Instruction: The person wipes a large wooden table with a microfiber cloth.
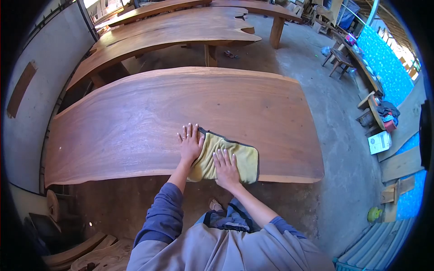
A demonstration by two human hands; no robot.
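Note:
A yellow cloth [247, 161] with a dark border lies partly bunched on a long wooden tabletop [135, 117], close to its near edge. My right hand [227, 169] presses flat on the cloth, fingers stretched forward. Just left of it, my left hand [190, 145] rests on the bare wood with its fingers spread, and its thumb side touches the cloth's edge. The cloth overhangs the near edge slightly.
Beyond stands another live-edge wooden table [181, 31]. A white wall panel [49, 86] borders the left end. On the right are a small wooden stool [338, 59], a white container [379, 142] and a blue sheet [386, 58]. Wooden pieces [86, 253] lie at lower left.

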